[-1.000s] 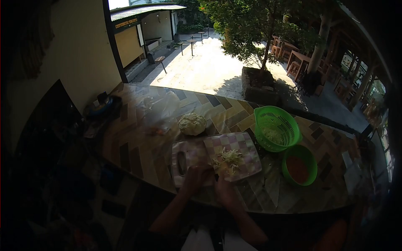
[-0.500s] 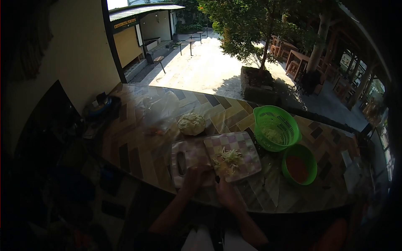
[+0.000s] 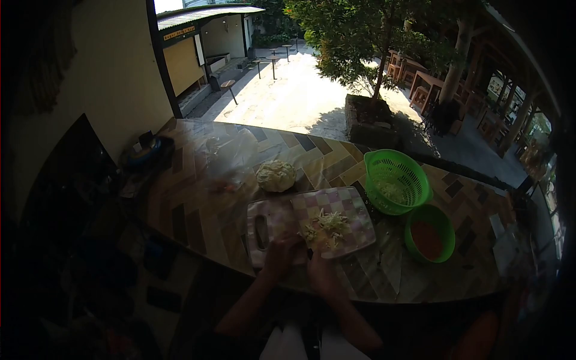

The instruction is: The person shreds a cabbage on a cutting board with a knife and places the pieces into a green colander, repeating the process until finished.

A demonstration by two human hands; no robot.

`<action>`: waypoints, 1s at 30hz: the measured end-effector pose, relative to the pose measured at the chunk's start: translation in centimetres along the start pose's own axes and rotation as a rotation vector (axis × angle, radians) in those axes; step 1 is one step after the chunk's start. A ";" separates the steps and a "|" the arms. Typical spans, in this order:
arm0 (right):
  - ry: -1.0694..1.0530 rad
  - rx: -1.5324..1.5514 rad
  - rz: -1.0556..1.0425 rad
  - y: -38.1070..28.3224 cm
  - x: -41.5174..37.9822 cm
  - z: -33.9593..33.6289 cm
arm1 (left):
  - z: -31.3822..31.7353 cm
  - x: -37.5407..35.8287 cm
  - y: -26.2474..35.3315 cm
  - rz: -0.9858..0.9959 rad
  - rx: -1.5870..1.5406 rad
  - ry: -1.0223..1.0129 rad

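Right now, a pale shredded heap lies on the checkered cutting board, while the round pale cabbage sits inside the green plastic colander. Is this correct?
Not quite: the head view shows the round pale cabbage on the herringbone-patterned table, beyond the cutting board.

Chopping board (image 3: 354, 204) in a check of dull pink and cream, the shreds (image 3: 332, 223) on it pale yellow-green shading to whitish; cabbage-like head (image 3: 276, 176) cream with a faint green cast. Colander (image 3: 391, 161) bright green, dark rows of slots patterning its wall; bowl (image 3: 445, 227) a similar green, contents (image 3: 426, 241) orange-red. Tabletop (image 3: 198, 225) a herringbone of tan, brown and near-black blocks, plastic bag (image 3: 237, 153) cloudy white, wall (image 3: 123, 60) plain cream, tree foliage (image 3: 354, 42) deep green.
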State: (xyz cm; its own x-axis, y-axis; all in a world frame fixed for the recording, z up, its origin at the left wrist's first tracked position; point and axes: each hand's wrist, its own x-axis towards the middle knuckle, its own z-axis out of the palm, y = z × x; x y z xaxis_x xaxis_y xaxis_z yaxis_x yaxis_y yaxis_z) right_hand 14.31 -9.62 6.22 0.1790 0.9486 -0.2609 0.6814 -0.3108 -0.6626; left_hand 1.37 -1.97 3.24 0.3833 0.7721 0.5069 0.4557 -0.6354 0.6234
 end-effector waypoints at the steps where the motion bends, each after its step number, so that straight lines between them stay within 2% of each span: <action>1: -0.013 0.010 -0.022 -0.2 0.5 -0.6 | -0.2 0.0 0.1 0.025 0.018 0.007; 5: -0.120 0.076 -0.166 1.0 0.8 -3.0 | -0.2 -0.2 -0.2 0.016 -0.004 0.018; 8: -0.018 0.086 -0.188 0.2 -1.3 -2.3 | 0.0 -0.2 -0.4 -0.053 -0.047 0.020; 11: -0.058 0.102 -0.078 1.5 -0.7 0.1 | -0.2 -0.1 -0.5 -0.032 -0.038 0.011; 14: -0.032 0.051 -0.067 1.4 0.9 0.7 | -0.6 0.1 -0.3 0.032 -0.011 -0.004; 17: -0.050 0.050 -0.228 1.3 1.8 -1.1 | -0.7 0.1 -0.6 0.036 -0.031 0.011; 20: -0.191 0.153 -0.146 -0.6 -0.1 -4.2 | -0.1 -0.5 -1.0 -0.040 -0.071 0.025; 23: -0.098 0.082 -0.164 1.0 -0.2 -1.7 | -0.1 -0.5 -0.7 -0.126 -0.104 0.013; 26: -0.043 0.093 -0.112 0.7 -0.7 -0.5 | -0.2 -0.2 -0.9 -0.105 -0.082 0.006; 29: -0.088 -0.013 0.029 -0.7 0.5 0.1 | -0.3 -0.3 -0.6 -0.040 -0.050 0.011; 30: -0.064 -0.008 -0.020 -0.4 1.0 0.2 | -0.3 -0.3 -0.7 -0.030 -0.050 0.012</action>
State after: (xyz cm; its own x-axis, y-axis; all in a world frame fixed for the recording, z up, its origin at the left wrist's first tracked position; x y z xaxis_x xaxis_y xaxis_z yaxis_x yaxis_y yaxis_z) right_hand 14.09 -8.57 6.08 0.1195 0.9490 -0.2919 0.6905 -0.2906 -0.6624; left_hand 0.73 -1.75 2.88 0.3600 0.7913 0.4943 0.4258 -0.6108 0.6676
